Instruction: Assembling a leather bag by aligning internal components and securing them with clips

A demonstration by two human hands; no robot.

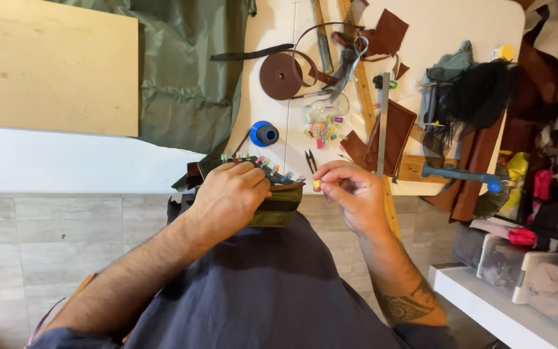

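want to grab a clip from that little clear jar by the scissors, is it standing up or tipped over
Tipped over. The clear jar lies on its side on the white table, with small coloured clips scattered just beside it.

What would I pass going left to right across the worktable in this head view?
Wooden board → green fabric → blue thread spool → brown strap roll → metal ruler → blue-handled hammer.

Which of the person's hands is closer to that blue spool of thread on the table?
Left. The left hand grips the clipped olive fabric piece just below the blue spool. The right hand, pinching a small yellow clip, sits farther off to the spool's lower right.
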